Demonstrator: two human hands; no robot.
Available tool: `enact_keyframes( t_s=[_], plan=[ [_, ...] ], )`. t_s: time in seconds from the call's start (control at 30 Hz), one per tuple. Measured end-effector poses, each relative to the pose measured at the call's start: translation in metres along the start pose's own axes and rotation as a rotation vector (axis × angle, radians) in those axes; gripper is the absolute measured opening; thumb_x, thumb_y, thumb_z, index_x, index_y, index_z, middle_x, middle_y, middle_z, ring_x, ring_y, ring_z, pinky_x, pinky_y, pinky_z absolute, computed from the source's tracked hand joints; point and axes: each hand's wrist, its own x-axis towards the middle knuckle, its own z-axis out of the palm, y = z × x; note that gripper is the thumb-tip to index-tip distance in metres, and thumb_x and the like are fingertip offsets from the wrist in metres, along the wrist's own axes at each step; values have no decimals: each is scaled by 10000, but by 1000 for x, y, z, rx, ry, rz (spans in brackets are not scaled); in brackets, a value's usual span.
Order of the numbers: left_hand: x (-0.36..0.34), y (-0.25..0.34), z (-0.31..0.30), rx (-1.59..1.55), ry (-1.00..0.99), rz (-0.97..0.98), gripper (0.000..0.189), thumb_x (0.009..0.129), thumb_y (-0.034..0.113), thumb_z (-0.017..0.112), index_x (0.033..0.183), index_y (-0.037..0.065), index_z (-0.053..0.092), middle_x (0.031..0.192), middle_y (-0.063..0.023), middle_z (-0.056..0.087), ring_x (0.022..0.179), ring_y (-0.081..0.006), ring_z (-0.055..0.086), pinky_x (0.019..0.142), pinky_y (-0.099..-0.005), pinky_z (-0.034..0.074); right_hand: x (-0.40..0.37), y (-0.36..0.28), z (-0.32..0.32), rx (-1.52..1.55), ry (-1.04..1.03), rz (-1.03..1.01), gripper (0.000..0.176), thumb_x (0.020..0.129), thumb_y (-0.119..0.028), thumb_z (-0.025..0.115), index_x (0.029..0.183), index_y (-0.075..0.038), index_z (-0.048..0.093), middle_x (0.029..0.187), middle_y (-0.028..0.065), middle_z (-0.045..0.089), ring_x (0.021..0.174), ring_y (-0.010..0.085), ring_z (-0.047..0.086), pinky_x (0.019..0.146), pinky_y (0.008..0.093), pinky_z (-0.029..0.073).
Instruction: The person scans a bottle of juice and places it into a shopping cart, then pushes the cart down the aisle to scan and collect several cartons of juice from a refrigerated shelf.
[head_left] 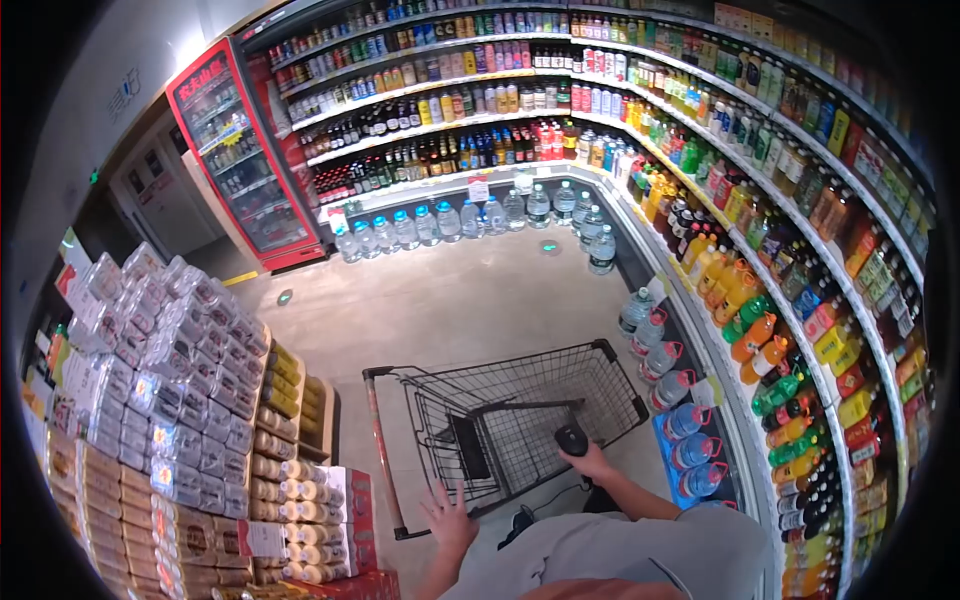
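Nearest of all, grey shirt (620,555) at the bottom edge, with both bare forearms reaching forward from it. Left hand (447,515) spread wide, fingers splayed, holding nothing, hovering just behind the near left corner of the wire shopping cart (385,450); contact with it not clear. Right hand (592,464) closed around a small black handheld device (571,439), kind not clear, held over the cart's near end.

Cart standing on the beige floor (450,290) of a drinks aisle, nose toward the far shelves. Large water jugs (665,360) on the floor just beside its right flank. Shelves of bottled drinks (780,300) curving along the right, shrink-wrapped can packs (180,380) stacked at the left, red glass-door cooler (240,160) in the far corner.

Judged from this: partway through walking the cart down the aisle, with no firm grip on it. For the next move, probably: close the left hand on the near rail, keep the device clear of the wires, and steer wide of the jugs.
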Motion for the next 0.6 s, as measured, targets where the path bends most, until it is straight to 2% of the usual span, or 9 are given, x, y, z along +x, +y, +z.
enact_keyframes(
  t_s=[0.03, 0.13, 0.17, 0.23, 0.27, 0.33, 0.37, 0.5, 0.6],
  plan=[
    [-1, 0, -3, -30, -30, 170, 946, 730, 554, 792, 1482, 94, 450, 1532, -195, 437, 1428, -368, 395, 1145, -613, 271, -6, 9, 4, -31, 22, 20, 436, 814, -366, 846, 1091, -46, 741, 938, 83, 732, 856, 181, 673, 767, 356, 531],
    [7, 17, 36, 38, -212, 351, 959, 796, 647, 700, 1512, 76, 413, 1451, -211, 524, 1359, -383, 481, 1104, -599, 344, -25, 33, 7, -74, 100, 17, 485, 801, -400, 849, 1123, -55, 736, 977, 91, 739, 899, 189, 686, 802, 372, 537],
    [9, 27, 47, 42, -206, 366, 959, 796, 647, 700, 1512, 76, 413, 1451, -211, 524, 1359, -383, 481, 1104, -599, 344, -29, 38, 5, -59, 83, 15, 488, 802, -403, 847, 1126, -55, 735, 981, 93, 739, 909, 189, 688, 809, 374, 538],
    [14, 52, 66, -307, -415, 390, 789, 866, 654, 618, 1372, 53, 541, 1283, -233, 630, 1228, -389, 590, 1025, -568, 433, -37, 48, 1, -52, 83, -12, 481, 807, -402, 841, 1127, -60, 734, 986, 89, 741, 919, 185, 691, 818, 376, 543],
    [22, 63, 77, -301, -411, 405, 789, 866, 654, 618, 1372, 53, 541, 1283, -233, 630, 1228, -389, 590, 1025, -568, 433, -39, 54, -2, -42, 97, -12, 481, 807, -402, 841, 1127, -60, 734, 986, 89, 741, 919, 185, 691, 818, 376, 543],
    [36, 83, 93, -333, -516, 454, 719, 883, 650, 594, 1258, 36, 604, 1098, -214, 693, 1047, -386, 675, 898, -532, 511, -38, 74, -7, 6, 204, -49, 523, 796, -445, 835, 1110, -40, 730, 1007, 138, 743, 945, 239, 711, 825, 391, 549],
    [40, 94, 91, -296, -474, 473, 663, 896, 614, 595, 1204, 29, 646, 1017, -193, 717, 988, -385, 696, 842, -520, 535, -40, 77, -14, 18, 219, -46, 523, 796, -445, 835, 1110, -40, 730, 1007, 138, 743, 945, 239, 711, 825, 391, 549],
    [59, 124, 93, -264, -314, 525, 589, 905, 574, 599, 1141, 44, 697, 1020, -176, 727, 956, -382, 709, 789, -518, 551, -52, 75, -59, 105, 183, 112, 519, 803, -449, 835, 1110, -43, 731, 953, 102, 734, 875, 181, 686, 789, 360, 543],
    [68, 139, 91, -233, -538, 275, 492, 927, 514, 569, 1069, 80, 753, 1104, -164, 726, 1047, -364, 700, 841, -500, 559, -62, 97, -88, 160, 229, 144, 489, 809, -420, 839, 1112, -49, 737, 917, 80, 730, 843, 157, 672, 773, 351, 538]
  ],
)
